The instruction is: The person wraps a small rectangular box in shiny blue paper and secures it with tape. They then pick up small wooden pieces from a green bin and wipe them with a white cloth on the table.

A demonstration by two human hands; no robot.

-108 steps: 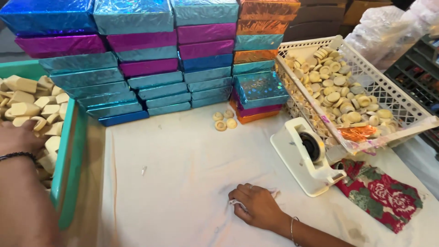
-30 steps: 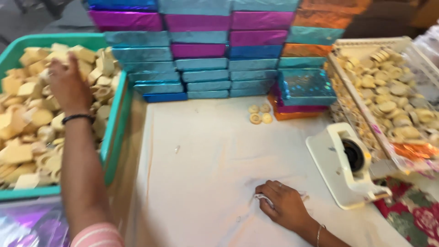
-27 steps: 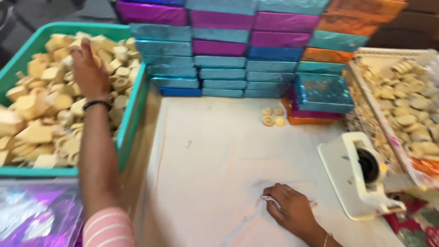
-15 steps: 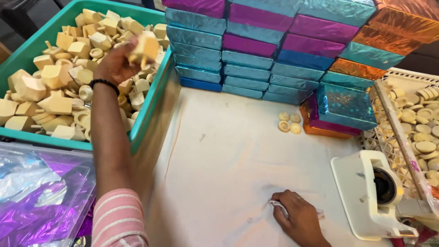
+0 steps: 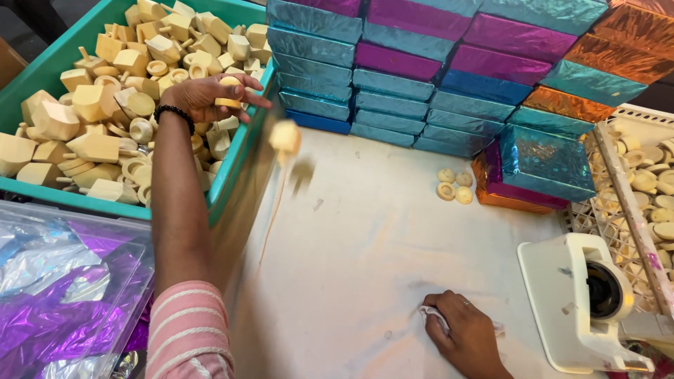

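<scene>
A small pale wooden piece (image 5: 229,92), round and smooth, sits in the left hand (image 5: 208,97); the fingers are curled around it and hold it over the right edge of the green crate (image 5: 43,67). A second pale wooden piece (image 5: 285,136) is blurred in the air just right of the crate, above the white table (image 5: 365,245). The crate is full of similar pale wooden blocks and rings (image 5: 112,105). The right hand (image 5: 469,338) rests on the table, well to the right of the crate, closed on a small white crumpled scrap (image 5: 434,315). Behind the table, right of the crate, stand stacked boxes in shiny foil (image 5: 435,70); further right are a white tape dispenser (image 5: 586,302) and a white basket (image 5: 618,210).
</scene>
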